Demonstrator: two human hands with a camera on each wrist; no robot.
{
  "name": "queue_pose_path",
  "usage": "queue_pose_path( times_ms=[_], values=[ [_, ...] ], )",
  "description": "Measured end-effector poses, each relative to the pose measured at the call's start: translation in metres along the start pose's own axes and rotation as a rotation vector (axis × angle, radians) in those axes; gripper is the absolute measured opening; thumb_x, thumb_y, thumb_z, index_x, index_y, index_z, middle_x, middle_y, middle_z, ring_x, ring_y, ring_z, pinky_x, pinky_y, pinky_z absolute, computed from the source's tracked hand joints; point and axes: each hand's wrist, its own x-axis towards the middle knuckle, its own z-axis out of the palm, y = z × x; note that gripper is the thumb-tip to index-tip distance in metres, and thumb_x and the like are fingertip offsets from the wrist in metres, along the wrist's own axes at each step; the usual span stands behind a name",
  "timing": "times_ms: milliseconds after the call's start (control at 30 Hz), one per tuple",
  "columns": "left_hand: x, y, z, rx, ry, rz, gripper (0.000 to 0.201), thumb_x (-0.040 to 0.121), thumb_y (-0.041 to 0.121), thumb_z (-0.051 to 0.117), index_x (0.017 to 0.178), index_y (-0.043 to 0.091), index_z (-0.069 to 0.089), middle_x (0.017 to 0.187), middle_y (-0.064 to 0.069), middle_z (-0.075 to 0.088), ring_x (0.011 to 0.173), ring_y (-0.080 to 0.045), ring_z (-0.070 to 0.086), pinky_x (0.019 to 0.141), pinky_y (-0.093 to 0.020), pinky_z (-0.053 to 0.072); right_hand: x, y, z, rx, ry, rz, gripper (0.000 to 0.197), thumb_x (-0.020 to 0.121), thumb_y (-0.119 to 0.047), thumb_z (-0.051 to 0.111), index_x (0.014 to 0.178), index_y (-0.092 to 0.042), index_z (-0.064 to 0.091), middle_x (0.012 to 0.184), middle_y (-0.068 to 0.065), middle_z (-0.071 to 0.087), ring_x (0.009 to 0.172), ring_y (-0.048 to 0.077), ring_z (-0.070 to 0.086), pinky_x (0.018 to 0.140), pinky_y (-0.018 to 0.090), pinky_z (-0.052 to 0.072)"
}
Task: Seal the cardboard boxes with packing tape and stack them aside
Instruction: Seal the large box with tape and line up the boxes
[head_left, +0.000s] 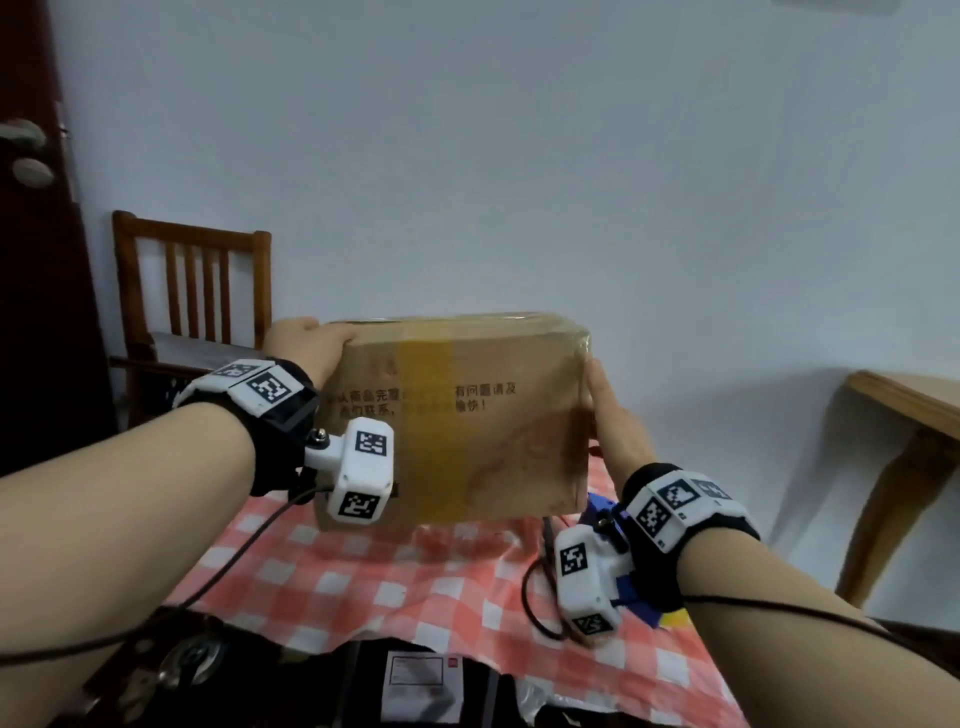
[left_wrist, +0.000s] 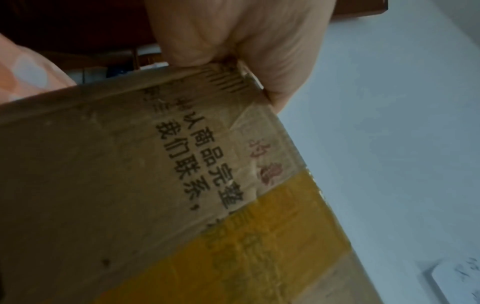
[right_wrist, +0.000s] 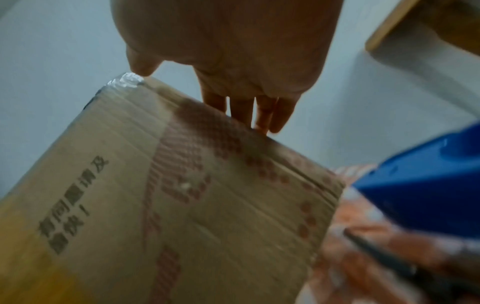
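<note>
Above a red-checked tablecloth (head_left: 363, 566), before a pale wall, the taped cardboard box (head_left: 467, 415) hangs clear of the table, its long axis running side to side between both hands: left hand (head_left: 306, 345) curled over the top-left corner, right hand (head_left: 615, 421) pressing flat against the right end

Looks like a home room: checked red-and-white cloth (head_left: 363, 571) over the desk at lower centre, slatted wooden chair (head_left: 192, 291) at left, dark door (head_left: 36, 260) at far left, plain pale wall (head_left: 519, 156) behind.
</note>
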Motion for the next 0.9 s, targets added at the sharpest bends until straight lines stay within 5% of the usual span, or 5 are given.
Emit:
queue_pose_path(
  times_ms=[133, 367, 533, 700, 900],
  values=[
    [-0.006, -0.021, -0.026, 0.072, 0.007, 0.045, 0.008, 0.075, 0.017, 0.061, 0.072, 0.018, 0.054, 0.086, -0.004, 0.052, 0.095, -0.021, 0.047, 0.092, -0.034, 0.040, 0.000, 0.018, 0.039, 0.228, -0.141, 0.092, 0.074, 0.077, -0.083, 0.035, 0.116, -0.027, 0.064, 0.120, -0.002, 0.064, 0.105, 0.021, 0.064, 0.097, 0.048, 0.048],
    [-0.032, -0.023, -0.024, 0.780, 0.021, 0.283, 0.036, 0.097, 0.016, 0.042, 0.132, 0.016, 0.053, 0.140, -0.010, 0.048, 0.130, -0.029, 0.041, 0.110, -0.043, 0.024, -0.001, 0.024, 0.055, 0.351, -0.114, 0.024, 0.031, 0.093, -0.025, 0.050, 0.097, -0.002, 0.070, 0.096, 0.014, 0.071, 0.095, 0.028, 0.066, 0.088, 0.036, 0.055],
    [-0.065, -0.010, 0.019, 0.859, -0.412, 0.579, 0.036, 0.095, 0.022, 0.043, 0.127, 0.020, 0.060, 0.142, 0.001, 0.048, 0.135, -0.019, 0.035, 0.113, -0.034, 0.019, 0.001, 0.024, 0.047, 0.420, -0.073, 0.049, 0.034, 0.084, 0.013, 0.036, 0.069, -0.001, 0.063, 0.075, 0.011, 0.064, 0.070, 0.018, 0.061, 0.058, 0.018, 0.054],
    [-0.083, -0.012, 0.058, 1.084, -0.574, 0.754, 0.055, 0.094, 0.044, 0.047, 0.146, 0.031, 0.033, 0.153, 0.011, 0.029, 0.139, -0.014, 0.030, 0.110, -0.030, 0.027, -0.005, 0.025, 0.035, 0.361, -0.110, -0.047, 0.031, 0.084, 0.013, 0.043, 0.083, -0.003, 0.070, 0.076, 0.009, 0.068, 0.071, 0.016, 0.065, 0.066, 0.019, 0.056],
    [-0.078, -0.023, 0.061, 0.976, -0.515, 0.813, 0.048, 0.095, 0.045, 0.048, 0.141, 0.035, 0.040, 0.149, 0.014, 0.037, 0.136, -0.012, 0.035, 0.107, -0.028, 0.030, 0.004, 0.034, 0.035, 0.106, -0.103, -0.253, 0.033, 0.084, -0.010, 0.069, 0.116, -0.005, 0.067, 0.105, 0.010, 0.071, 0.099, 0.019, 0.067, 0.093, 0.038, 0.053]
  ],
)
